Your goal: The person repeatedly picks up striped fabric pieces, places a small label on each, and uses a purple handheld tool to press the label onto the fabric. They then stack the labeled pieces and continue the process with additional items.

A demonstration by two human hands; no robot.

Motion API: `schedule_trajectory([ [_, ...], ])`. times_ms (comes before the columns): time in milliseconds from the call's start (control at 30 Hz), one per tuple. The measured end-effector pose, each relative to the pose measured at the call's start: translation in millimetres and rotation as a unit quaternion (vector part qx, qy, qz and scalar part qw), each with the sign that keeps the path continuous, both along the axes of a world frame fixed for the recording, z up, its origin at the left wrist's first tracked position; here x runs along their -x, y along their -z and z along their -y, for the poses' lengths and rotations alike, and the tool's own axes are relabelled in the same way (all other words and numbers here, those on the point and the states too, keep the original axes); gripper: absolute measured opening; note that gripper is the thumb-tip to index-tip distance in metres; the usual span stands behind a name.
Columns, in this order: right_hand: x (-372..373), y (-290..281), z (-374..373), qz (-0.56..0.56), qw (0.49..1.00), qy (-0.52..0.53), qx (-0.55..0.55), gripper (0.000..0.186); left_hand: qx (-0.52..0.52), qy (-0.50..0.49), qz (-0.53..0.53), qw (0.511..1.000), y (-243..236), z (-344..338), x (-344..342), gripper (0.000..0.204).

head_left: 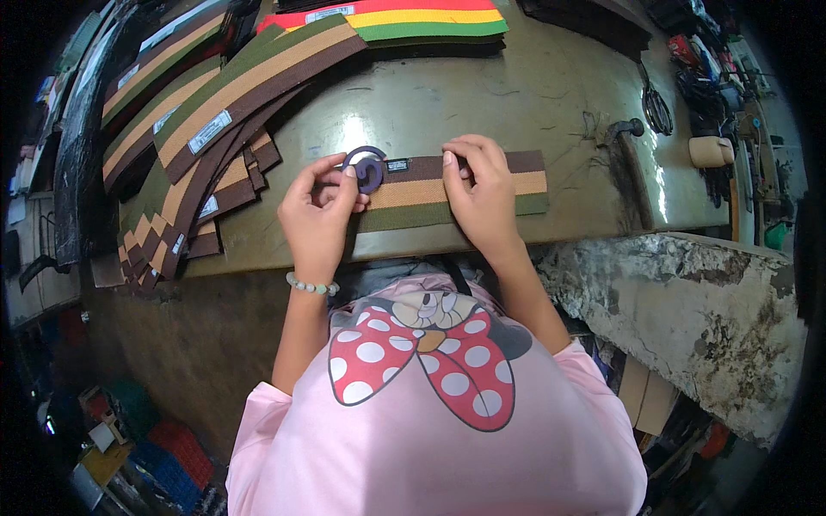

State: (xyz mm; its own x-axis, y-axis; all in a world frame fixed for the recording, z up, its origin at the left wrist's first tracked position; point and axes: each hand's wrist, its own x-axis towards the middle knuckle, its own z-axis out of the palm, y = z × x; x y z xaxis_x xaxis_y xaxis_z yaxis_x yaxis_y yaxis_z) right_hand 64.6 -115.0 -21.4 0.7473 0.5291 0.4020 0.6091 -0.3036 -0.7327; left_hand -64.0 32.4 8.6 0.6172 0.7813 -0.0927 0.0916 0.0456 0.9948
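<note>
A woven strip (413, 191) in brown, tan and olive green bands lies across the bench in front of me, with a small dark label (397, 165) on its brown band. At its left end, my left hand (323, 193) pinches a dark purple spiral-shaped piece (368, 175) between thumb and fingers, over the strip. My right hand (478, 182) rests on the strip's right half. Its fingers are curled with thumb and forefinger close together; whatever they hold, if anything, is too small to tell.
Stacks of similar labelled strips (258, 103) fan out at the left. Red, yellow and green strips (430, 19) lie at the back. On the right are a hammer (626, 129) and black-handled scissors (657, 107). The bench's front edge (258, 267) runs just before me.
</note>
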Motion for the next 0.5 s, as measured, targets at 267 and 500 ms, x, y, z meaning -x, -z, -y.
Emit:
schedule_trajectory([
  [267, -0.7, -3.5, 0.9, -0.004, 1.0, -0.007, -0.015, 0.012, -0.008, 0.002, -0.014, 1.0, 4.7, -0.9, -0.7, 0.022],
  [500, -1.8, -1.7, 2.3, -0.016, 1.0, -0.009, -0.025, 0.012, -0.038, -0.002, -0.013, 0.999, 8.3, 0.2, 0.5, 0.021],
])
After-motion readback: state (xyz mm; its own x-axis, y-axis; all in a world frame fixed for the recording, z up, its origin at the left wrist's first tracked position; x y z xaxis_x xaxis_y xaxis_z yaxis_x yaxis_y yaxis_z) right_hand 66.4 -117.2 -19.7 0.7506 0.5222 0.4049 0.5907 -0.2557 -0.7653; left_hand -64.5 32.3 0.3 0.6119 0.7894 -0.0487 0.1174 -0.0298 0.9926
